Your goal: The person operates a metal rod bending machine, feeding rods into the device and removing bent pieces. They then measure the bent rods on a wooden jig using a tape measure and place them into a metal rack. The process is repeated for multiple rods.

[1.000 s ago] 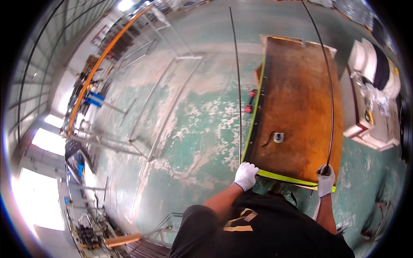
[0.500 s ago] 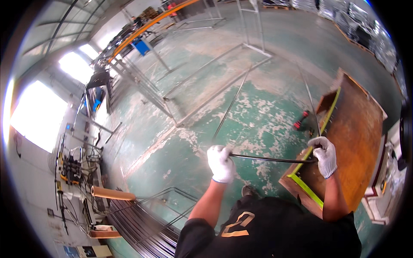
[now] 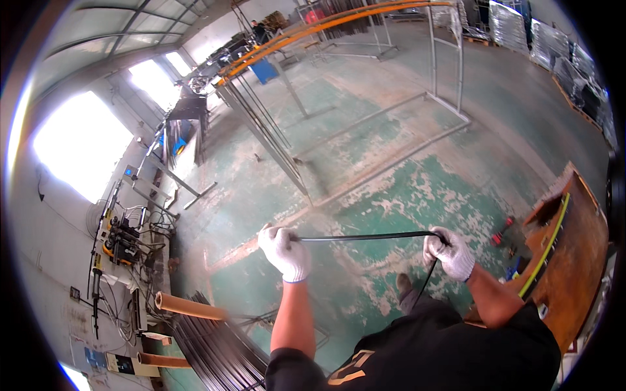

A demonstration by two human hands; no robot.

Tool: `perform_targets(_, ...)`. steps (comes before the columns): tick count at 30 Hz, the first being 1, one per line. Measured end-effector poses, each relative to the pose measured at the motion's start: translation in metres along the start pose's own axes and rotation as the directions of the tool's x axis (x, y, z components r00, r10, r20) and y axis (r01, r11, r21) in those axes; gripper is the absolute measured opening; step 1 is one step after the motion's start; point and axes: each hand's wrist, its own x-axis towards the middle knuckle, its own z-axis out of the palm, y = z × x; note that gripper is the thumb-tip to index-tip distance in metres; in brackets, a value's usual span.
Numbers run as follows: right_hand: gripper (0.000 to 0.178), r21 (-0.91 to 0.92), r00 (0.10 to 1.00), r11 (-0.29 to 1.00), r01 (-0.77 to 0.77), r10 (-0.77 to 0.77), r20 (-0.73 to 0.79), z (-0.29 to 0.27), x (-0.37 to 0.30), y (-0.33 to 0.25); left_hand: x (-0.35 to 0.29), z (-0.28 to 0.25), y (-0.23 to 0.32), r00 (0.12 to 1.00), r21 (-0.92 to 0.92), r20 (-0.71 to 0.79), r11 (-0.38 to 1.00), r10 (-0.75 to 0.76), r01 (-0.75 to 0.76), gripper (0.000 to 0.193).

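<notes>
Both my hands wear white knitted gloves and hold a thin black bent metal rod (image 3: 365, 236) in front of my body. The rod's straight stretch runs nearly level between them. My left hand (image 3: 285, 253) is closed round its left end. At a bend on the right, my right hand (image 3: 450, 252) grips it with curled fingers. From that bend a leg of the rod slants down toward my body. Any leg on the left side is hidden or too faint to make out.
At right stands a brown wooden bench (image 3: 580, 260) with a yellow-green edge strip (image 3: 548, 251). A red power tool (image 3: 502, 231) lies on the floor beside it. Ahead is a grey metal rack with an orange beam (image 3: 326, 27). Black rods (image 3: 215, 339) and brown tubes (image 3: 189, 305) lie lower left.
My hands and the rod have moved left, away from the bench. The rod's long legs pointed away from me before; now the visible leg hangs down toward me. My view has turned right.
</notes>
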Motion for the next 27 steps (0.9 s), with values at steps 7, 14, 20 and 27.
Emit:
perform_targets(7,0.032,0.193,0.893,0.888,-0.418,0.363,0.266,0.105,0.166,-0.002,0.066,0.025,-0.118,0.977,0.197,0.106,0.966,-0.188,0.164,0.034)
perform_targets(14,0.039,0.125,0.924,0.950,-0.287,0.240,0.298,0.233,0.340,0.050,0.048,-0.005,-0.214,0.933,0.276,-0.032,0.894,-0.359,0.353,0.032)
perform_targets(20,0.053,0.030,0.979,0.991,0.129,-0.132,0.156,0.370,0.519,0.069,-0.040,-0.003,-0.299,0.607,0.125,0.017,0.604,-0.794,0.787,0.029)
perform_targets(27,0.054,-0.043,0.937,0.936,0.349,-0.348,0.024,0.518,0.740,0.066,-0.043,0.002,-0.365,0.258,-0.066,-0.003,0.258,-0.966,0.964,0.025)
